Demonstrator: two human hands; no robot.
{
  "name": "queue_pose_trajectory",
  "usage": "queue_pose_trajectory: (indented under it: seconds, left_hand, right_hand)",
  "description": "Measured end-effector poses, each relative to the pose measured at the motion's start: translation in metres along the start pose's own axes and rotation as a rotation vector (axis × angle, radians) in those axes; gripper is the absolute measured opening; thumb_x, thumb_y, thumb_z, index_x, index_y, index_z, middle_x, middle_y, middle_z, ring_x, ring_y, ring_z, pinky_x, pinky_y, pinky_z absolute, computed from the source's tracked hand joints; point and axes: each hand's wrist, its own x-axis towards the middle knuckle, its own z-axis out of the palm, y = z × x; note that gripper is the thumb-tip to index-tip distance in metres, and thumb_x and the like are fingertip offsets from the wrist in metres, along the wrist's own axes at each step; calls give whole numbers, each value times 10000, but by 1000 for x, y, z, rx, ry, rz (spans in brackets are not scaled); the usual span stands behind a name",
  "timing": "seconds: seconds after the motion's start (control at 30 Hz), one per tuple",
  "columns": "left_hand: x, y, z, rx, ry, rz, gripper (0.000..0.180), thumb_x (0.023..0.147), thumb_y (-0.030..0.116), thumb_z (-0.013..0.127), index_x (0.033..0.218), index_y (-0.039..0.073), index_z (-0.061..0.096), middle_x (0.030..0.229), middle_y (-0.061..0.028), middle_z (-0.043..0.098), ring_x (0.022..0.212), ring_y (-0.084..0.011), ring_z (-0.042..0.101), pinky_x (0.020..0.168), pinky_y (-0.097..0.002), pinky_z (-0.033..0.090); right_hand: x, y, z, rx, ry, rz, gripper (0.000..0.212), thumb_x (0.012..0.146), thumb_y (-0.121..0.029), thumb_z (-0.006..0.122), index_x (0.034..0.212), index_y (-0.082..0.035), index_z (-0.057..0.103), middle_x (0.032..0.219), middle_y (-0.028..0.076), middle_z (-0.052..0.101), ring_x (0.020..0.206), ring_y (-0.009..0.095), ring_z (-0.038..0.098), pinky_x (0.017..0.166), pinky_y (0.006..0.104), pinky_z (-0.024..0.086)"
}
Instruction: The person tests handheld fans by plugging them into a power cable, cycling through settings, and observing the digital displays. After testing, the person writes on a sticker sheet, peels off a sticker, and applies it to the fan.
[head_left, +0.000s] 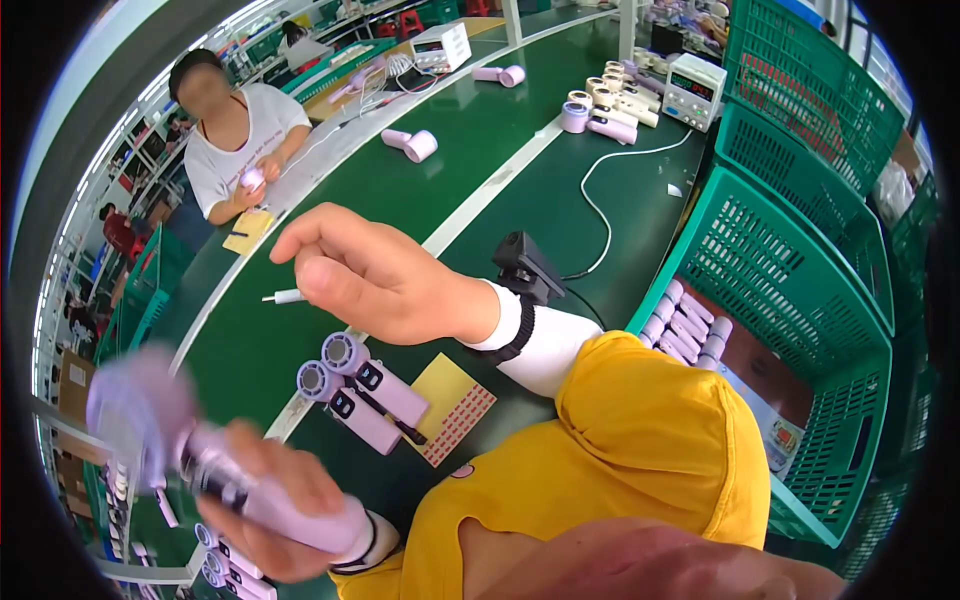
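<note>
My left hand (270, 490) is closed round the handle of a light purple handheld fan (310, 515), at the lower left. The fan's round head is smeared by motion. My right hand (385, 280) hangs over the green bench with its fingers curled. A thin white plug-like stick with a metal tip (285, 297) pokes out from under the thumb, and the rest of it is hidden by the hand. Below that hand, two purple fans (375, 395) lie side by side with a dark strip between them, partly on a yellow sheet with rows of red labels (450, 405).
Green crates (790, 270) stand at the right, one with several purple fans (685, 325) inside. A black device (528, 265) sits by my right wrist. Fans and a power supply (693, 92) with a white cable stand farther back. A co-worker (235, 135) sits across the bench.
</note>
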Motion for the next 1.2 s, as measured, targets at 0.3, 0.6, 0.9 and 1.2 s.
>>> queue_pose_trajectory:
  seconds: [0.3,0.6,0.9,1.2]
  left_hand:
    - [-38,7,-14,122,50,512,328,955,311,476,1039,7,386,794,-154,495,686,-275,528,711,-424,467]
    - [-28,9,1,131,-154,335,400,962,355,478,1098,-4,367,810,-151,474,724,-269,531,732,-391,472]
    - [-35,-9,9,401,-202,646,445,915,292,584,1129,-18,348,1011,-138,436,716,-243,513,609,-349,471]
    - [2,-9,-1,563,191,-145,534,903,266,407,1261,-122,322,1025,-265,521,588,-282,586,522,-331,515]
  right_hand:
    - [1,-10,-1,-372,8,-32,223,907,-263,567,921,-41,572,823,84,554,719,222,563,641,351,449]
    - [-2,-13,4,-367,-45,-129,167,921,-204,528,898,-41,558,810,126,554,761,316,559,671,399,451]
    - [-3,-11,7,-398,-33,-136,158,944,-183,525,902,-33,550,781,96,529,709,268,537,628,359,438]
    - [-7,-21,13,-289,-134,-42,180,930,-191,556,846,-33,577,730,64,577,671,235,572,595,327,446]
